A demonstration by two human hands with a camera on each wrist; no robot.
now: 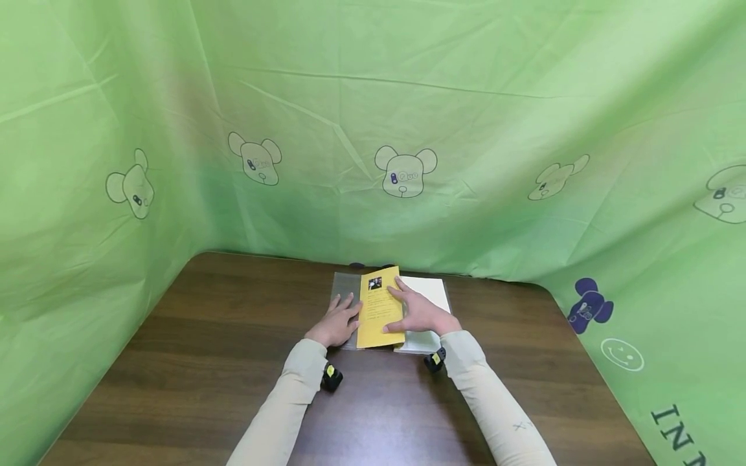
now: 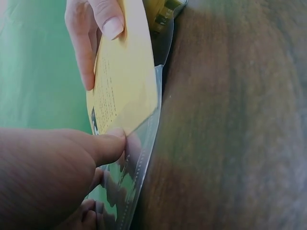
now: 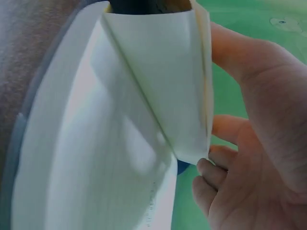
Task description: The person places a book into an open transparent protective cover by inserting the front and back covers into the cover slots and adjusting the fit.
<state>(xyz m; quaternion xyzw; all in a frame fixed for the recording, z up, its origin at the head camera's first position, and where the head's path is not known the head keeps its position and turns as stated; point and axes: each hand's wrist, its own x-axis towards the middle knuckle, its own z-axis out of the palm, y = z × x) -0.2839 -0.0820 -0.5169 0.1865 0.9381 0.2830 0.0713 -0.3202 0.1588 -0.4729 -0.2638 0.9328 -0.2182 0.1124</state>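
A book lies at the table's far edge, its yellow cover flap [image 1: 379, 310] printed with a small photo and text. Clear plastic book cover [image 1: 346, 285] extends left of the flap. My left hand [image 1: 337, 323] rests on this plastic, fingers spread, its thumb [image 2: 110, 146] at the flap's edge. With thumb and fingers, my right hand [image 1: 424, 312] grips the yellow flap, which stands raised at an angle. White pages [image 3: 110, 143] spread beneath and right of it in the right wrist view. In the left wrist view, the flap's corner overlaps the plastic.
The brown wooden table [image 1: 221, 362] extends to both sides and in front of the book. A green curtain [image 1: 326, 220] with bear-head prints hangs close behind the far edge and along the sides. Each wrist wears a small black camera [image 1: 331, 377].
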